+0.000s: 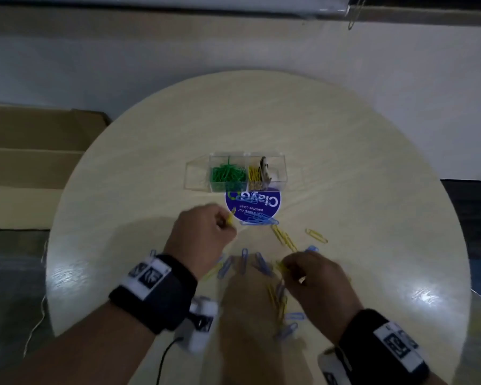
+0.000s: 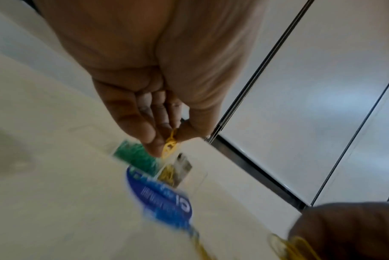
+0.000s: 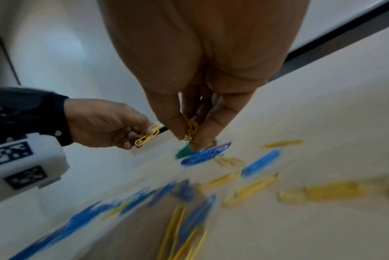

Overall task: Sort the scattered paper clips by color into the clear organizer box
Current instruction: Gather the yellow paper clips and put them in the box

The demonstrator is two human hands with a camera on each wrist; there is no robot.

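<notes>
Two hands each pinch a small bunch of yellow paper clips: the left hand [image 1: 203, 232] holds its bunch [image 3: 147, 137] just near of the blue round sticker [image 1: 257, 207], the right hand [image 1: 314, 276] holds its own [image 3: 191, 131] nearer and to the right. From both, the clear organizer box [image 1: 235, 172] lies straight away on the far side of the sticker, its long axis running left to right; the left hand is the closer one. Its three compartments read empty, green, yellow from left to right. Roughly a dozen blue and nearly as many yellow clips lie scattered on the counter [image 1: 345, 151]; blur prevents an exact count.
</notes>
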